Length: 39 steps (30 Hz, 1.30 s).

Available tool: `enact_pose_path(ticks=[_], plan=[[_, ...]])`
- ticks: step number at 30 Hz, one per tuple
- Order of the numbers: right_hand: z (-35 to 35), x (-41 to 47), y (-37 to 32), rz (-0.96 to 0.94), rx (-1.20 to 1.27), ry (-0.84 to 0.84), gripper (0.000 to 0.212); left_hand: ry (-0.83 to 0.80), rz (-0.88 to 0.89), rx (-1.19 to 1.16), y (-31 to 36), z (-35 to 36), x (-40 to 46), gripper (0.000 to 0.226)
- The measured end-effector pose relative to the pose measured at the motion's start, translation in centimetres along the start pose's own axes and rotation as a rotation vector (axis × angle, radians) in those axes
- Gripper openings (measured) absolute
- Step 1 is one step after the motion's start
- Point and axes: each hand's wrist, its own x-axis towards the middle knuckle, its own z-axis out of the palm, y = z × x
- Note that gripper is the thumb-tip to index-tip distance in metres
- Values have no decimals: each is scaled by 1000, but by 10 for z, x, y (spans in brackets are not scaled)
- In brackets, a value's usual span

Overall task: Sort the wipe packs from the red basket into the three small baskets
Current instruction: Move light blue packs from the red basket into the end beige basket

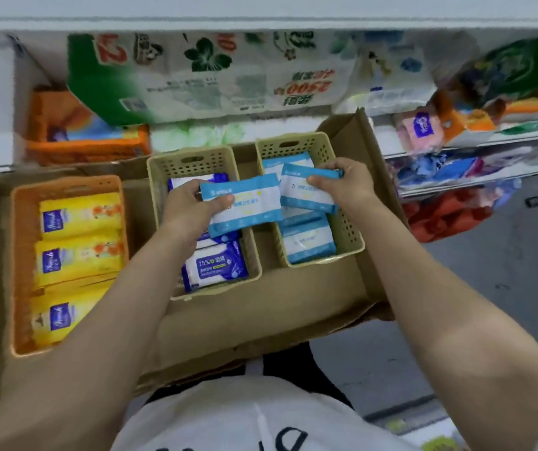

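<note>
The left hand (192, 206) pinches a light-blue wipe pack (244, 206) by its left end; the pack's long axis runs left to right, tilted slightly upward to the right. The right hand (342, 183) grips a second light-blue pack (306, 190) at its right end, long axis also crosswise, over the right beige basket (348, 229). Below the left hand sits the middle beige basket (160, 190) with dark-blue alcohol wipes (215, 265). Further left, an orange basket (20, 255) holds yellow packs (79, 255). All baskets rest in a cardboard tray (261, 314).
</note>
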Motion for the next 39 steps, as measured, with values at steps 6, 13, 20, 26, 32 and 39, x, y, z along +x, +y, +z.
enact_pose_path(ticks=[6,13,20,26,32,39], plan=[[22,86,-2,-146,-216,-175,44,162,-31,101,-16,16,6,39],[46,116,30,-479,-659,-320,48,271,-72,25,-38,48,14,19],[40,126,30,-626,-738,-395,41,276,-88,8,-36,76,24,22],[31,125,12,-665,-663,-382,39,243,-78,25,-26,94,31,23],[1,94,-9,-350,-380,-898,24,161,-59,30,-17,114,42,26],[-18,115,11,-296,-494,-564,39,342,65,431,-46,141,41,56]])
